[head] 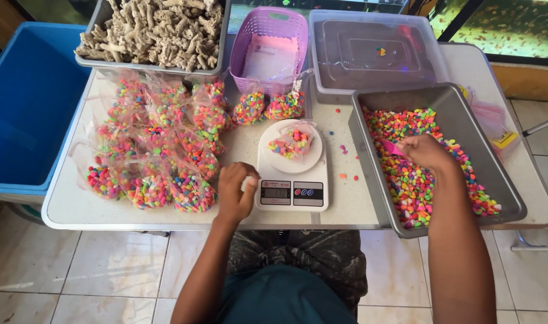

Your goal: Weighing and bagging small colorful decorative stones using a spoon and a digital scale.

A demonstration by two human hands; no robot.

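Observation:
A small white kitchen scale [292,174] stands on the table in front of me, and an open clear bag of coloured pebbles [292,143] lies on its round plate. My left hand [235,191] rests against the scale's left front corner, fingers curled, holding nothing that I can see. My right hand [427,153] is inside the grey tub [502,174] of multicoloured pebbles [415,180] and grips a small pink scoop [391,147], whose tip points left over the pebbles.
Several filled bags of pebbles [160,150] lie on the left half of the white table [76,207]. Behind them are a grey tray of pale coral pieces [154,30], a purple basket [268,45], a clear lidded box [376,51]. A blue bin [28,102] stands left.

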